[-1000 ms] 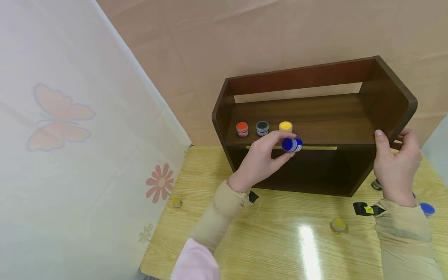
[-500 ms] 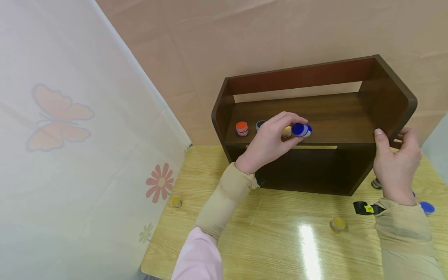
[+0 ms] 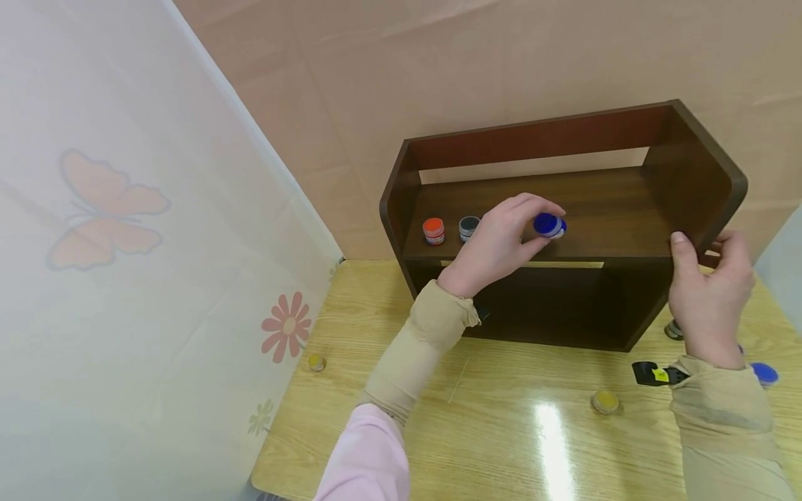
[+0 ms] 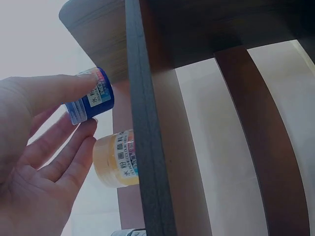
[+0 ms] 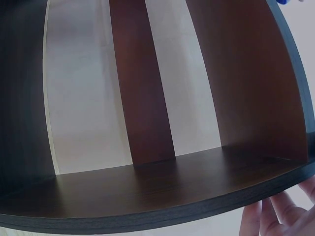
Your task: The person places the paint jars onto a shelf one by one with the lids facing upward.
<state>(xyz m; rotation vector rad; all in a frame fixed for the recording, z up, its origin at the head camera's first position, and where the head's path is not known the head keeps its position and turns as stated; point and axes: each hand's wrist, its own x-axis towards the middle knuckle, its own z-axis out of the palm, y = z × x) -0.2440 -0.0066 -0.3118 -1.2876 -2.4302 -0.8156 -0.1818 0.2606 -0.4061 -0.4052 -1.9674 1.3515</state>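
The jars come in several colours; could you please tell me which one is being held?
The blue jar at the shelf, pinched by the left hand; the red jar and black jar stand unheld, and the right hand grips the shelf.

Screened-off indoor work area, room type unclear: butterfly-print curtain (image 3: 207, 209) left of left-hand fingers (image 3: 532, 206), beige cloth backdrop (image 3: 501, 62) beyond, wood-grain bench (image 3: 489, 424) below.

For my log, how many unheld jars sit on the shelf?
3: red jar and black jar at left, yellow jar behind the left hand; more may be hidden.
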